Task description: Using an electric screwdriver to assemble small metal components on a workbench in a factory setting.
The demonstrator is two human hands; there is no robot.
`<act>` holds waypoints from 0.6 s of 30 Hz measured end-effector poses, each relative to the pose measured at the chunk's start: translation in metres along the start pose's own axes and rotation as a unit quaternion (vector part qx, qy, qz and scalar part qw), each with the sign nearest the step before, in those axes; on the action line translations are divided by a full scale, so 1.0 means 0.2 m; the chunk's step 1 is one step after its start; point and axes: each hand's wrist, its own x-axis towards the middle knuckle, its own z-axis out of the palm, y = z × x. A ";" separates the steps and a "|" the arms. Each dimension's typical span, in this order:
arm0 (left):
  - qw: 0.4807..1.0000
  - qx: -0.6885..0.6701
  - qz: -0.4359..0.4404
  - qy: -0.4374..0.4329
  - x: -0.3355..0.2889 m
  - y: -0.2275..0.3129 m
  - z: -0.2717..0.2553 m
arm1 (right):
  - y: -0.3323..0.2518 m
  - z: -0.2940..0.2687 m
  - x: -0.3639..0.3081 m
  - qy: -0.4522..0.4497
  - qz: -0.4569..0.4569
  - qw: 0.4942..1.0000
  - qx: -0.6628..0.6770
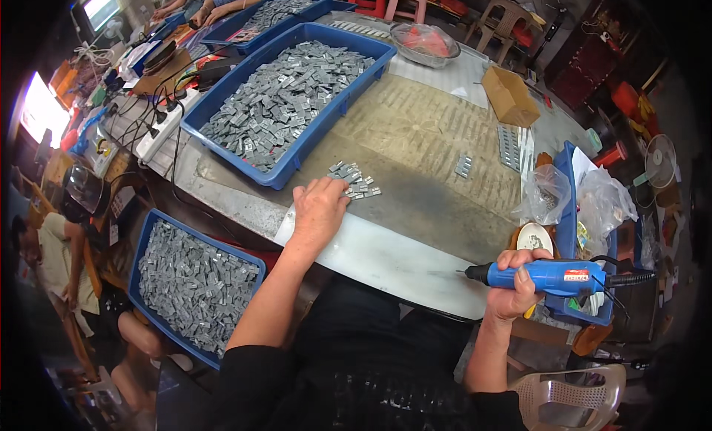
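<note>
My right hand [512, 290] is wrapped around a blue electric screwdriver [567, 277], held level with its thin bit pointing left over the white board [386, 257]. From the tool's back end runs a black cord. Farther left, my left hand [320, 208] reaches to a small loose pile of grey metal pieces [363, 188] just past the board. Its fingers are curled down at the pile's near side; whatever lies under the fingertips is hidden. A few more grey pieces [463, 166] lie in a short row on the table to the right.
A big blue tray [285, 164] full of similar pieces stands beyond my left hand. Another filled blue tray [252, 271] sits lower at the left. To the right are a cardboard box [510, 96], a plastic bag [545, 193] and a blue bin [569, 171]. Other people work at far left.
</note>
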 end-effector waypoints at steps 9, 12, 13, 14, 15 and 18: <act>1.000 -0.016 0.007 0.000 0.02 0.03 -0.02 | 0.00 -0.02 0.00 0.002 0.007 1.000 0.008; 0.998 -0.051 0.035 0.008 0.07 0.11 -0.04 | 0.00 -0.03 0.00 0.011 0.007 1.000 0.019; 0.997 -0.069 0.046 0.002 0.10 0.15 -0.04 | 0.01 -0.03 0.01 0.015 0.007 1.000 0.024; 0.995 -0.079 0.060 -0.001 0.12 0.19 -0.05 | 0.00 -0.03 0.01 0.015 0.006 1.000 0.025; 0.993 -0.090 0.075 -0.005 0.15 0.23 -0.04 | 0.00 -0.03 0.01 0.016 0.005 1.000 0.026; 0.984 -0.125 0.123 -0.036 0.24 0.32 0.05 | -0.01 -0.07 0.03 0.016 0.003 1.000 0.026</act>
